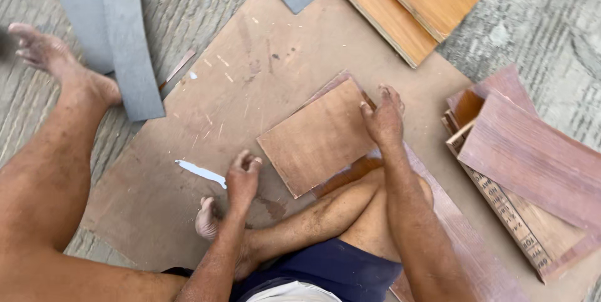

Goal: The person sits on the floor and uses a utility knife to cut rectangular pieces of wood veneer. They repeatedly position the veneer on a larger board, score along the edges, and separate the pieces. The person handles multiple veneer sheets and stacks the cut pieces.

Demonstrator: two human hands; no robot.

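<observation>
Left hand: curled loosely, holding nothing, resting on the large brown hardboard sheet
Right hand: fingers spread flat, pressing the 3 o'clock edge of the small rectangular reddish-brown plywood panel
Panel: centre, above the bent knee
Reddish laminate stack: 3 o'clock
Grey strips: 10 o'clock
Orange wooden boards: 1 o'clock

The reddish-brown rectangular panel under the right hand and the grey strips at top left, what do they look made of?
Reddish-brown rectangular panel: likely laminated plywood, matte, with faint wood grain. Grey strips: possibly laminate or rubber sheet; flat, uniform, no grain.
</observation>
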